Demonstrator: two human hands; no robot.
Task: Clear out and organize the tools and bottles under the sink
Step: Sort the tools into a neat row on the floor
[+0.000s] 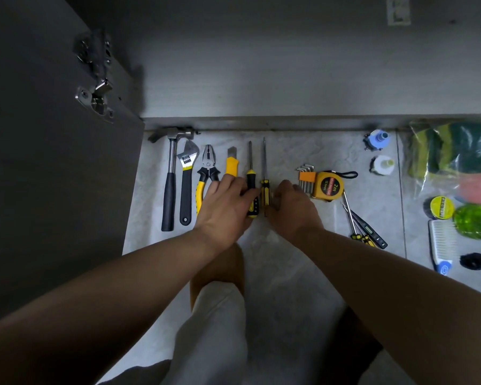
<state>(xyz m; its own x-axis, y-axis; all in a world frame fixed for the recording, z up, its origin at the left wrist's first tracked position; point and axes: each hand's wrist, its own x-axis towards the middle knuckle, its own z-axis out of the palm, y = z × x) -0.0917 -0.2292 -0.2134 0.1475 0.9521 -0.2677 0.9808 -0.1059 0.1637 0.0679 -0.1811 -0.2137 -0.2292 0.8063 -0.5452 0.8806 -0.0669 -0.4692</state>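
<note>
Both forearms reach from the bottom edge over a knee in pale cloth to the floor. Left hand lies on a black-handled screwdriver, its fingers curled round the handle. Right hand sits just right of a yellow-handled screwdriver, fingers bent and touching the grip; whether they clasp it I cannot tell. Left of the black-handled screwdriver, in a row, lie a knife, pliers, a wrench and a hammer. Right of it lie hex keys, touching a tape measure, and further right, sponges in a bag
</note>
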